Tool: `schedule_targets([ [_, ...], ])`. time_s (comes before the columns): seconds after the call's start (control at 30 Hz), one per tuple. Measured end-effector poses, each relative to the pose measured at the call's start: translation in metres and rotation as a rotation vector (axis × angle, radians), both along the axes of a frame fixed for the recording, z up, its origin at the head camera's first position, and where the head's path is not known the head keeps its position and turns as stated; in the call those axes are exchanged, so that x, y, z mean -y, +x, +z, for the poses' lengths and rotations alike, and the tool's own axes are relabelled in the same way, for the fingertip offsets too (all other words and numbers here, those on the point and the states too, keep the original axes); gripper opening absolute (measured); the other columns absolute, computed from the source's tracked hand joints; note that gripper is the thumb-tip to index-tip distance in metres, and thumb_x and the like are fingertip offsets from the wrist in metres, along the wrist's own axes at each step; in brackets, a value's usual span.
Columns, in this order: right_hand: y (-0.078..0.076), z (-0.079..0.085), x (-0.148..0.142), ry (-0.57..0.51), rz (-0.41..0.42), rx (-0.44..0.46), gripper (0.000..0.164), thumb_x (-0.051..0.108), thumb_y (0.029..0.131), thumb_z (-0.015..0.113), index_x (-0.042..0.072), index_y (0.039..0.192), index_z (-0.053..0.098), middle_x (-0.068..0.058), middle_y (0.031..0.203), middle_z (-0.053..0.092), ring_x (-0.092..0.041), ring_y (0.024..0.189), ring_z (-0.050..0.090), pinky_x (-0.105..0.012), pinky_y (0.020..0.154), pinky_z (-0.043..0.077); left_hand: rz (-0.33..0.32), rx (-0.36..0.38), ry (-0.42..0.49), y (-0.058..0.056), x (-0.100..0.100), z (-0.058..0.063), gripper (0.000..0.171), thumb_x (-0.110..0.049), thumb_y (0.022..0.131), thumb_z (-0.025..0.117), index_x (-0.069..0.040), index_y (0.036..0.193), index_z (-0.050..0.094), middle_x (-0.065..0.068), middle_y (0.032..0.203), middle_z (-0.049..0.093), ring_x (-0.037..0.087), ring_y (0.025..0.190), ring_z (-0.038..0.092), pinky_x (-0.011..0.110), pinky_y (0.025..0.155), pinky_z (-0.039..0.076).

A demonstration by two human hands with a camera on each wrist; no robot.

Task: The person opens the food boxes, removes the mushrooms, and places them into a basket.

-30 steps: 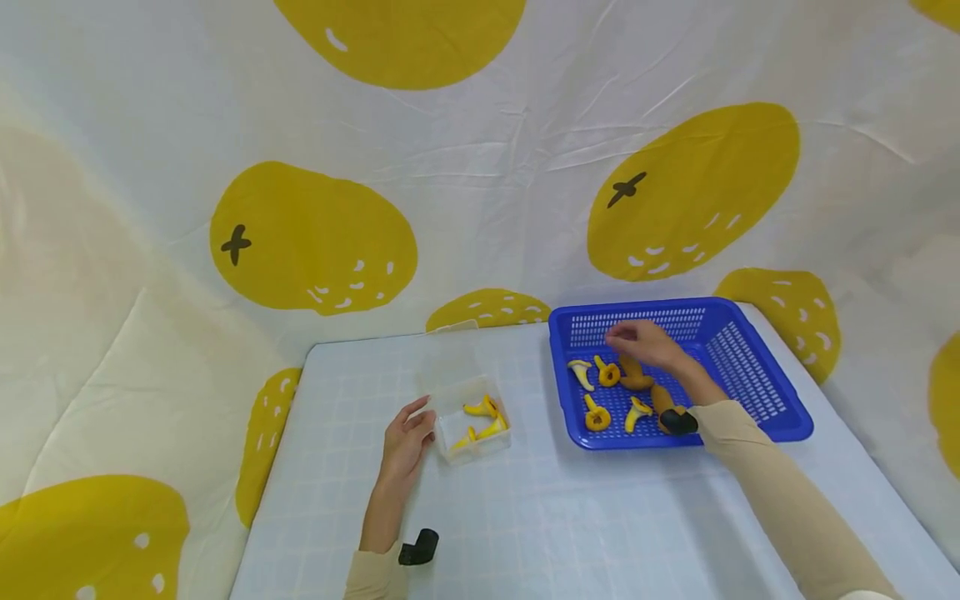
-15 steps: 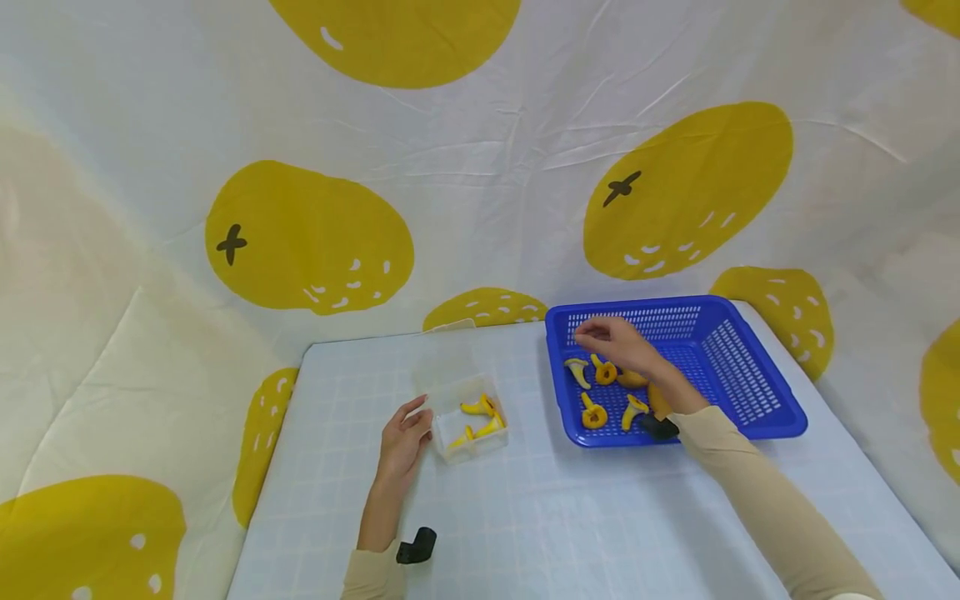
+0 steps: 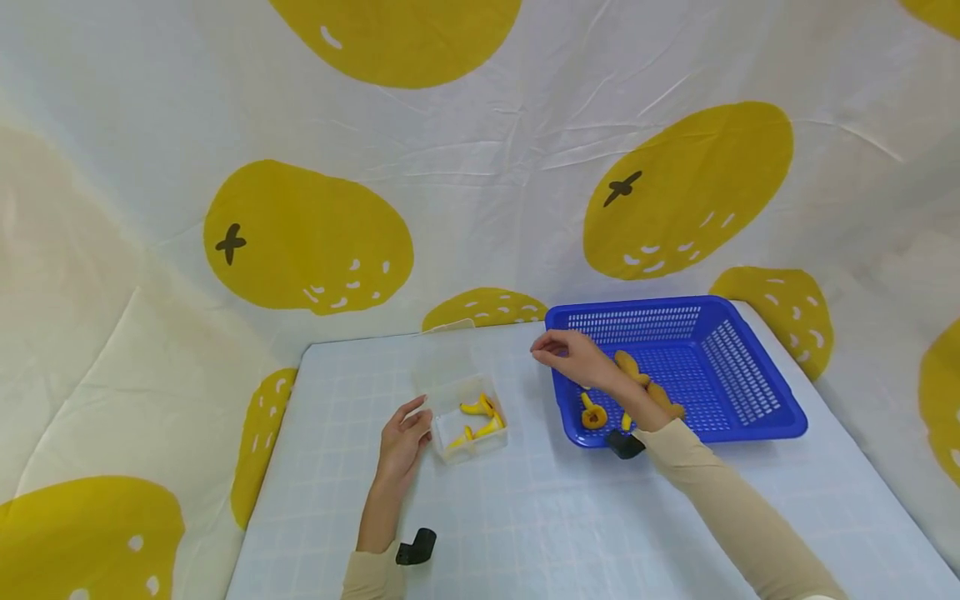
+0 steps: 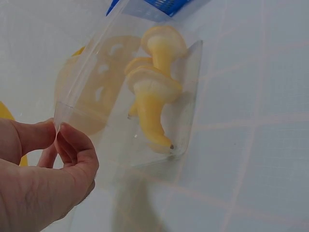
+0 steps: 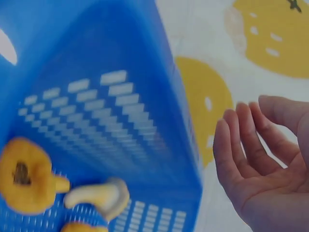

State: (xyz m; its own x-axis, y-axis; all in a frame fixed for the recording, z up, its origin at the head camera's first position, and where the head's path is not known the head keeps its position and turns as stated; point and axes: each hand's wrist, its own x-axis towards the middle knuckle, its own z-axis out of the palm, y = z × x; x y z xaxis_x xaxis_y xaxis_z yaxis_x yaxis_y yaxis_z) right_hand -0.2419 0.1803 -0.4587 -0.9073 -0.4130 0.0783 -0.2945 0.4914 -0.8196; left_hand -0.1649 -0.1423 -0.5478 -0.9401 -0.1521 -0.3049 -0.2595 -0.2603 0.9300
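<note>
my left hand (image 3: 402, 442) pinches the clear box (image 3: 478, 451) on the counter (image 3: 540, 517), yellow mushrooms (image 3: 489, 427) inside. my right hand (image 3: 573, 354): empty, loosely curved, by the blue basket (image 3: 750, 383). careless left tug could tip the box.

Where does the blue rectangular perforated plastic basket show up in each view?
Head: blue basket, right of centre.
Left wrist: blue basket, only a strip, cut off at the top edge.
Right wrist: blue basket, filling the left side.
Shared landmark: white cloth printed with large yellow shapes.
</note>
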Motion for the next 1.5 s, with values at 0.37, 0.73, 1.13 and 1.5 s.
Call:
schedule_targets([
  [0.37,0.009,-0.011,0.045,-0.028,0.085,-0.030,0.014,0.012,0.102,0.066,0.002,0.111,0.070,-0.008,0.104,0.072,-0.022,0.097,0.067,-0.040,0.091,0.057,-0.001,0.002,-0.001,0.000,0.000,0.001,0.047,-0.001,0.101,0.063,0.002,0.146,0.051,0.005,0.105,0.063,0.018,0.095,0.059,0.020,0.072,0.050],
  [0.73,0.017,-0.027,0.085,-0.079,0.288,-0.059,0.013,0.009,0.100,0.067,0.002,0.111,0.069,-0.007,0.102,0.071,-0.017,0.093,0.064,-0.037,0.089,0.056,0.006,-0.005,0.006,0.001,-0.001,0.001,0.046,-0.002,0.101,0.064,0.004,0.144,0.051,0.005,0.103,0.064,0.016,0.092,0.061,0.019,0.070,0.050],
  [1.13,0.020,-0.048,0.120,0.029,0.498,-0.042,0.014,0.004,0.099,0.067,-0.005,0.110,0.069,-0.009,0.101,0.071,-0.013,0.090,0.064,-0.022,0.083,0.054,0.010,0.010,-0.035,0.001,-0.001,0.001,0.043,-0.003,0.101,0.064,0.002,0.143,0.055,0.005,0.105,0.064,0.012,0.090,0.059,0.018,0.070,0.050],
  [1.5,0.023,-0.062,0.135,0.175,0.512,-0.100,0.008,0.004,0.099,0.065,0.000,0.101,0.072,-0.006,0.093,0.071,-0.012,0.086,0.062,-0.024,0.084,0.053,0.010,0.010,-0.037,0.000,0.000,0.002,0.045,-0.005,0.100,0.066,0.003,0.143,0.054,0.001,0.100,0.065,0.008,0.089,0.060,0.019,0.071,0.051],
])
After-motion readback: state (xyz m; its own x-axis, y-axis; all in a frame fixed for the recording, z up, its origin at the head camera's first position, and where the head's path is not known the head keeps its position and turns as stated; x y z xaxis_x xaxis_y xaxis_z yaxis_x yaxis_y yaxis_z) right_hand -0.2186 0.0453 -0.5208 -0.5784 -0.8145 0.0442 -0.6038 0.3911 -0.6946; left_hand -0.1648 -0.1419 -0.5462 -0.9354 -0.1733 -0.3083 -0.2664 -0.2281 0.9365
